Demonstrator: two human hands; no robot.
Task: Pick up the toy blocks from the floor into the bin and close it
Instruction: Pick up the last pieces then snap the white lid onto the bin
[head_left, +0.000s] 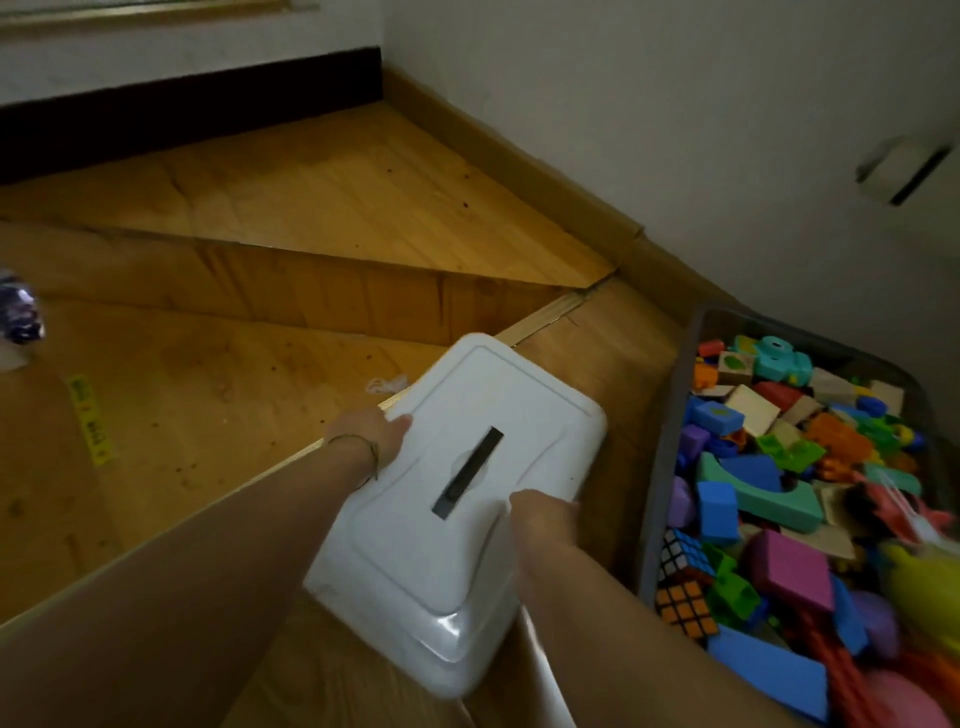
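Holding the white plastic lid (405, 535) by its two long edges: my left hand (371, 441) grips the left edge, thumb on top and fingers curled under out of sight, and my right hand (543, 519) grips the opposite edge in the same way. The lid hangs tilted above the wooden floor (182, 441), just left of the grey bin (670, 441), which stands open beside the wall and is heaped with toy blocks (753, 467), foam shapes and two puzzle cubes (685, 605). I judge the lid light, stiff and rather smooth, so a grip on both edges suits it better than the dark slot (470, 470) at its centre. Blocks piled high near the rim may stop it from seating flat. Nearby lie a raised wooden step (337, 296), a yellow strip (91, 421) and a small white scrap (387, 384).
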